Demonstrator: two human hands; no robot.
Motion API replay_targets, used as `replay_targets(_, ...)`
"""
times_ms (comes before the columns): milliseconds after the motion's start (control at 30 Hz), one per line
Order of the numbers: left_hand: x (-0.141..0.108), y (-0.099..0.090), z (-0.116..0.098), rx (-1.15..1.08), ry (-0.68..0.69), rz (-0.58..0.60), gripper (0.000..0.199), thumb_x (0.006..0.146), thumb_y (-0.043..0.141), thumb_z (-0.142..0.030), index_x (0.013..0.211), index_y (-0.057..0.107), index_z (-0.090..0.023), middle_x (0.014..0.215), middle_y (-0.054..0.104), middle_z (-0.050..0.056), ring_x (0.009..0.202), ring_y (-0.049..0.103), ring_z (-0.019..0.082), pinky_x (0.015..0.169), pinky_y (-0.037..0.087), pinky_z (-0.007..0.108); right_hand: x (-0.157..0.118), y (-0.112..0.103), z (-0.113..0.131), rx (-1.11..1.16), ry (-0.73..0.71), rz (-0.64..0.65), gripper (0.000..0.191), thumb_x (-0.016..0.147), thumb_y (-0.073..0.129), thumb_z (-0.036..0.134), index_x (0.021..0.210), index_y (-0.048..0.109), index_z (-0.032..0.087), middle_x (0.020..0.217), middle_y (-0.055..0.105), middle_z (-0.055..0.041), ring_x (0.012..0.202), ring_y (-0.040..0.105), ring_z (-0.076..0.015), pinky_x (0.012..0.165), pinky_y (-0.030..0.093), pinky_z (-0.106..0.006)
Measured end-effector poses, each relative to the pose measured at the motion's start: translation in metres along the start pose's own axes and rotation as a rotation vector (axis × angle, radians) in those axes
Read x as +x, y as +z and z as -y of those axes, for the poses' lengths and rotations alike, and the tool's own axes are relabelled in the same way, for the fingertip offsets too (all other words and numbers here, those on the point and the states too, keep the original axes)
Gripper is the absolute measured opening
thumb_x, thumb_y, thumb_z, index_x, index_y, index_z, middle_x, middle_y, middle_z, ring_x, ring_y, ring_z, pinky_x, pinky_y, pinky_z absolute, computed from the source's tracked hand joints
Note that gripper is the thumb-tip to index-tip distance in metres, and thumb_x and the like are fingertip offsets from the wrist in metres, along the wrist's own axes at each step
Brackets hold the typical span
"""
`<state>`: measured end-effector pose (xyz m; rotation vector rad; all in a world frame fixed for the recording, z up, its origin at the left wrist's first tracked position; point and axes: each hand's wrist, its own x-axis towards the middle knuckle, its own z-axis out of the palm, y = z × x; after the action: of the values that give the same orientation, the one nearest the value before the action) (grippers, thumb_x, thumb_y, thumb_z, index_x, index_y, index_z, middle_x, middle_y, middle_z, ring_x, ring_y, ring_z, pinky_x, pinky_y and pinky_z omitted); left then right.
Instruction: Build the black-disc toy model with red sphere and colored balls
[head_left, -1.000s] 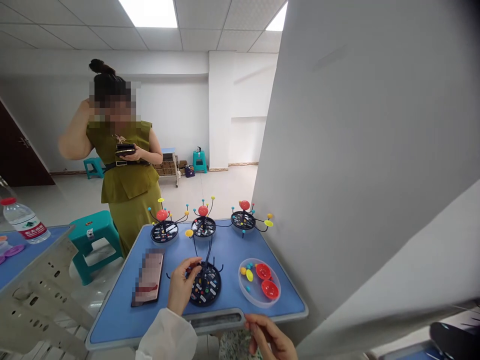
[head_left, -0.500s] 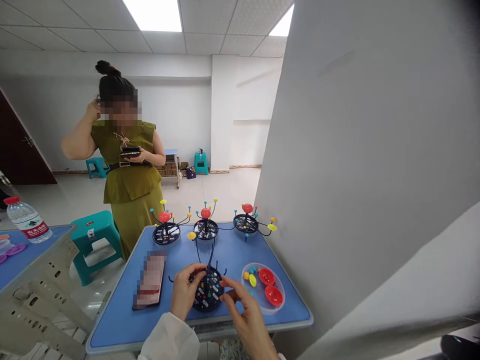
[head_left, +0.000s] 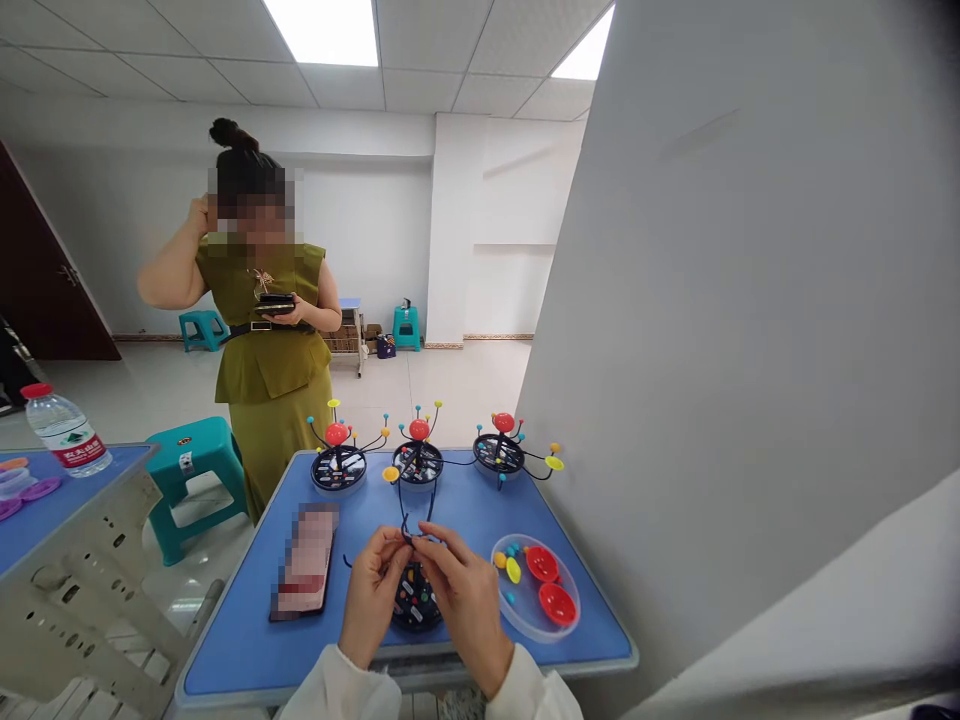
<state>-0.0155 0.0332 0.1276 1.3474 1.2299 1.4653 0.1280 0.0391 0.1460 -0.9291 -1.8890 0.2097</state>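
In front of me on the blue table stands a solar system model with a round black base [head_left: 418, 608] printed with small planets, partly covered by my hands. Thin black curved rods [head_left: 431, 508] rise from it and carry no balls. My left hand [head_left: 371, 595] pinches the rods at the top of the model between thumb and fingers. My right hand [head_left: 471, 605] meets it there, its thumb and fingertips closed on the same rods. Beside my right hand lies a clear plastic dish [head_left: 574, 625] with red half shells [head_left: 557, 604], a yellow piece [head_left: 513, 570] and small orange and blue balls.
Three similar models with red centre balls [head_left: 336, 434] line the far table edge. A phone [head_left: 307, 565] lies at the left. A person [head_left: 274, 330] stands beyond the table near a teal stool [head_left: 196, 450]. A grey wall [head_left: 712, 330] closes off the right; a water bottle [head_left: 69, 435] stands far left.
My right hand has moved up and left from the base's right side to the rods at the top, joining my left hand. The view has shifted slightly.
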Motion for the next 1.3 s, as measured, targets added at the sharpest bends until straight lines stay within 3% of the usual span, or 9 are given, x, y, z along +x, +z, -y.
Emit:
replay_targets(167,0.002,0.002,0.002,0.026,-0.012,-0.100,0.040,0.079,0.061,-0.059,0.084,0.067,-0.019,0.078,0.074,0.003,0.080,0.068,0.021,0.071,0.055,0.030,0.003,0.003,0.002,-0.158,-0.078,0.041,0.031,0.101,0.038,0.028,0.104,0.069,0.024,0.111,0.075,-0.0084,0.083,0.075,-0.0194,0.062,0.053,-0.027)
replay_targets(333,0.007,0.002,0.011,0.075,-0.033,-0.173,0.037,0.077,0.065,-0.055,0.083,0.072,-0.019,0.085,0.075,0.004,0.085,0.067,0.022,0.076,0.052,0.031,-0.003,0.007,-0.008,-0.268,-0.046,0.078,0.030,0.101,0.038,0.025,0.101,0.068,0.026,0.085,0.079,-0.0032,0.064,0.073,-0.0170,0.058,0.044,-0.027)
replay_targets(467,0.005,0.006,0.020,0.085,-0.048,-0.200,0.037,0.075,0.066,-0.056,0.075,0.073,-0.019,0.076,0.075,0.004,0.079,0.067,0.023,0.071,0.052,0.031,-0.009,0.011,-0.015,-0.317,-0.031,0.104,0.029,0.100,0.038,0.024,0.104,0.067,0.025,0.084,0.079,-0.0032,0.064,0.072,-0.0187,0.055,0.041,-0.028)
replay_targets(733,0.003,0.012,0.023,0.083,-0.058,-0.194,0.039,0.077,0.063,-0.057,0.079,0.070,-0.019,0.076,0.075,0.005,0.079,0.069,0.023,0.071,0.054,0.030,-0.009,0.016,-0.016,-0.350,0.000,0.123,0.034,0.101,0.034,0.026,0.109,0.068,0.024,0.086,0.076,-0.0046,0.062,0.070,-0.0181,0.052,0.041,-0.026)
replay_targets(967,0.001,0.011,0.020,0.166,-0.079,-0.163,0.040,0.079,0.059,-0.058,0.089,0.067,-0.020,0.072,0.073,0.003,0.054,0.061,0.016,0.047,0.047,0.025,-0.016,0.017,-0.019,-0.336,0.046,0.152,0.030,0.098,0.040,0.022,0.106,0.068,0.024,0.092,0.074,-0.0051,0.063,0.070,-0.0161,0.052,0.043,-0.023)
replay_targets(1133,0.002,0.008,0.023,0.226,-0.091,-0.133,0.040,0.076,0.061,-0.060,0.082,0.066,-0.020,0.059,0.064,-0.002,0.044,0.053,0.013,0.043,0.044,0.024,-0.013,0.014,-0.018,-0.267,0.138,0.203,0.022,0.096,0.047,0.022,0.102,0.069,0.024,0.088,0.074,-0.0035,0.067,0.071,-0.0184,0.056,0.045,-0.024)
replay_targets(1300,0.004,0.004,0.028,0.245,-0.101,-0.087,0.041,0.076,0.059,-0.061,0.080,0.065,-0.020,0.065,0.068,-0.001,0.053,0.060,0.016,0.050,0.048,0.025,-0.009,0.013,-0.014,-0.223,0.220,0.249,0.016,0.093,0.056,0.023,0.099,0.071,0.025,0.086,0.074,-0.0023,0.070,0.071,-0.0193,0.057,0.046,-0.025)
